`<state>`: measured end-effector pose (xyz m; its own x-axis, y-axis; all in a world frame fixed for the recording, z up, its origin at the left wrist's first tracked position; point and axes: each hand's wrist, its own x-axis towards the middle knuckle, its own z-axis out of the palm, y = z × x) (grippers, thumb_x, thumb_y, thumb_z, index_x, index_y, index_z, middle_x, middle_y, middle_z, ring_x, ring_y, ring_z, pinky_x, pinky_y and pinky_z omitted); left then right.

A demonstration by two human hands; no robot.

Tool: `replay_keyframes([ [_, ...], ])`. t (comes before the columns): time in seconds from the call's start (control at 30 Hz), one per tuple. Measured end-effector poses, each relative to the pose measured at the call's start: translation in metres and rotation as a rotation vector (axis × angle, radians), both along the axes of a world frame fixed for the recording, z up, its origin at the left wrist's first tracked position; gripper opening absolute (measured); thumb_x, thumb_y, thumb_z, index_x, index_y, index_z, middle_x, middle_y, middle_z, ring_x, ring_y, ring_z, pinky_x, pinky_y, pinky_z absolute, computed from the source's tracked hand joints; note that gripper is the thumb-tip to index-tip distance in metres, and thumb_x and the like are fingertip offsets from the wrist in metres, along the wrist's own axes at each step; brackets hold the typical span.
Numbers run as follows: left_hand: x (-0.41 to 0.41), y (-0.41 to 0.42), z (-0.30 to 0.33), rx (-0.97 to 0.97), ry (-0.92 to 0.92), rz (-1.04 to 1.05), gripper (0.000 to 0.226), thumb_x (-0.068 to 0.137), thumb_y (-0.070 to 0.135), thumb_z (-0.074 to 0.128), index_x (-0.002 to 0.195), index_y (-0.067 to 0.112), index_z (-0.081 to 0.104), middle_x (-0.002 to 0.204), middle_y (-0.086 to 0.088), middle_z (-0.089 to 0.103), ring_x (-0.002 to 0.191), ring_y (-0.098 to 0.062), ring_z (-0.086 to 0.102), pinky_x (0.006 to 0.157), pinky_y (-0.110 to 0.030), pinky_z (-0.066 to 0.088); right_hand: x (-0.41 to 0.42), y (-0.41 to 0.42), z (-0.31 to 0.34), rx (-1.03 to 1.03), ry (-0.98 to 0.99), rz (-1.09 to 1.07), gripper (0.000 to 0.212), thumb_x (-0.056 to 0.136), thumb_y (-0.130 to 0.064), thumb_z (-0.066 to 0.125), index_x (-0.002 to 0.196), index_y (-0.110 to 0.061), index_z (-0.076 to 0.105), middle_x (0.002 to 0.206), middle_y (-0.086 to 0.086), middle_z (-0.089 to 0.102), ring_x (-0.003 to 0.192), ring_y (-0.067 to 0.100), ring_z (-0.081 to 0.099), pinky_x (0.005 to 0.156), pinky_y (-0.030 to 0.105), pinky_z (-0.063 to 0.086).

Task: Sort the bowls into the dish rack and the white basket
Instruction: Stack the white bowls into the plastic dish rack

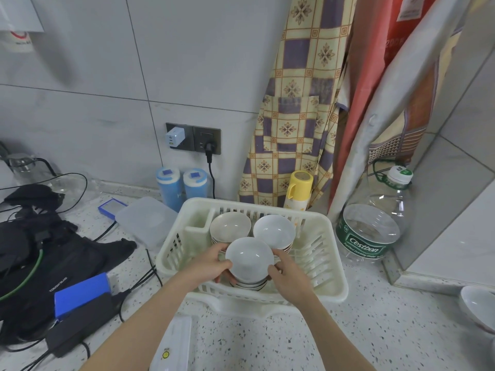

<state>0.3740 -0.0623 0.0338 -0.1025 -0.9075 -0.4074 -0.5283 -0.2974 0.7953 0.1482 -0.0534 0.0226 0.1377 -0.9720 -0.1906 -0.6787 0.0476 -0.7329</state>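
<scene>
A white plastic dish rack (325,263) stands on the speckled counter. Inside it are three groups of bowls. At the front, a stack of white bowls (249,259) is held from both sides: my left hand (211,263) grips its left rim and my right hand (286,277) grips its right rim. Behind it sit a beige bowl stack (230,227) at the back left and a white bowl stack (274,230) at the back right. One more white bowl (479,306) lies on the counter at the far right edge.
A big clear water bottle (375,223) and a yellow flask (298,190) stand behind and right of the rack. Two blue canisters (182,184), a clear lidded box (147,220), black bags and cables, a blue box (80,293) fill the left. An apron hangs behind.
</scene>
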Motion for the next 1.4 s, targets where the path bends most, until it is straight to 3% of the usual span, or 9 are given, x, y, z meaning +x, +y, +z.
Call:
replay_keyframes([
  [0.13, -0.003, 0.001, 0.002, 0.024, -0.012, -0.023, 0.046, 0.087, 0.020, 0.053, 0.129, 0.034, 0.044, 0.081, 0.003, 0.078, 0.062, -0.020, 0.063, 0.058, -0.025, 0.045, 0.001, 0.000, 0.000, 0.002, 0.023, 0.011, 0.045, 0.093, -0.033, 0.045, 0.137, -0.035, 0.039, 0.072, -0.010, 0.061, 0.064, 0.008, 0.054, 0.057, 0.026, 0.040],
  [0.27, -0.005, 0.000, 0.001, 0.034, -0.063, -0.031, 0.045, 0.087, 0.020, 0.052, 0.129, 0.035, 0.045, 0.077, 0.007, 0.078, 0.047, -0.001, 0.057, 0.054, -0.019, 0.044, 0.001, -0.001, 0.000, 0.017, 0.052, 0.021, 0.047, 0.094, -0.036, 0.043, 0.141, -0.037, 0.036, 0.080, -0.009, 0.065, 0.070, 0.009, 0.057, 0.060, 0.027, 0.041],
  [0.47, -0.006, -0.006, -0.007, 0.068, -0.144, -0.032, 0.055, 0.077, 0.026, 0.050, 0.130, 0.040, 0.049, 0.082, 0.014, 0.077, 0.092, -0.009, 0.071, 0.097, -0.039, 0.051, 0.000, -0.003, 0.001, 0.071, 0.090, 0.040, 0.047, 0.095, -0.038, 0.041, 0.141, -0.040, 0.035, 0.096, 0.000, 0.069, 0.085, 0.016, 0.063, 0.075, 0.032, 0.048],
  [0.6, -0.007, -0.006, -0.007, 0.087, -0.189, -0.033, 0.059, 0.074, 0.027, 0.050, 0.132, 0.038, 0.048, 0.080, 0.015, 0.077, 0.093, -0.011, 0.070, 0.096, -0.037, 0.051, 0.001, -0.004, 0.002, 0.076, 0.140, 0.064, 0.048, 0.096, -0.038, 0.041, 0.143, -0.042, 0.033, 0.101, -0.004, 0.068, 0.089, 0.015, 0.063, 0.065, 0.024, 0.042],
  [0.8, -0.010, -0.005, -0.006, 0.061, -0.230, -0.034, 0.053, 0.081, 0.027, 0.047, 0.132, 0.044, 0.046, 0.071, 0.017, 0.075, 0.088, 0.002, 0.068, 0.088, -0.025, 0.049, 0.001, -0.006, 0.000, 0.058, 0.184, 0.095, 0.049, 0.096, -0.037, 0.038, 0.144, -0.045, 0.032, 0.096, -0.003, 0.066, 0.088, 0.017, 0.062, 0.080, 0.035, 0.049],
  [1.0, -0.009, -0.006, -0.008, -0.008, -0.311, -0.013, 0.044, 0.085, 0.032, 0.049, 0.129, 0.039, 0.052, 0.094, 0.013, 0.076, 0.092, -0.008, 0.070, 0.094, -0.034, 0.050, 0.000, -0.010, -0.008, 0.086, 0.138, 0.094, 0.047, 0.093, -0.043, 0.039, 0.139, -0.051, 0.036, 0.092, -0.001, 0.067, 0.088, 0.016, 0.063, 0.085, 0.036, 0.050],
  [1.13, -0.009, -0.008, -0.010, -0.048, -0.400, 0.015, 0.036, 0.092, 0.039, 0.043, 0.126, 0.031, 0.054, 0.115, 0.010, 0.069, 0.099, -0.015, 0.067, 0.094, -0.036, 0.050, -0.002, -0.015, -0.008, 0.170, -0.003, -0.103, 0.043, 0.089, -0.054, 0.040, 0.121, -0.034, 0.061, 0.098, -0.005, 0.072, 0.095, 0.014, 0.065, 0.096, 0.041, 0.049],
  [1.3, -0.008, -0.013, -0.016, -0.002, -0.432, 0.053, 0.023, 0.085, 0.037, 0.041, 0.094, 0.024, 0.058, 0.085, 0.008, 0.067, 0.084, -0.015, 0.065, 0.073, -0.029, 0.045, 0.002, -0.020, -0.004, 0.372, 0.024, -0.137, 0.048, 0.095, -0.045, 0.037, 0.111, -0.011, 0.066, 0.095, 0.000, 0.075, 0.068, 0.017, 0.056, 0.085, 0.034, 0.049],
  [1.4, -0.009, -0.017, -0.019, 0.046, -0.484, 0.043, 0.025, 0.085, 0.036, 0.037, 0.090, 0.024, 0.058, 0.087, 0.004, 0.068, 0.084, -0.017, 0.062, 0.074, -0.031, 0.043, 0.000, -0.022, 0.000, 0.447, -0.081, -0.142, 0.046, 0.098, -0.042, 0.040, 0.119, -0.008, 0.063, 0.102, 0.005, 0.075, 0.062, 0.016, 0.051, 0.073, 0.028, 0.045],
])
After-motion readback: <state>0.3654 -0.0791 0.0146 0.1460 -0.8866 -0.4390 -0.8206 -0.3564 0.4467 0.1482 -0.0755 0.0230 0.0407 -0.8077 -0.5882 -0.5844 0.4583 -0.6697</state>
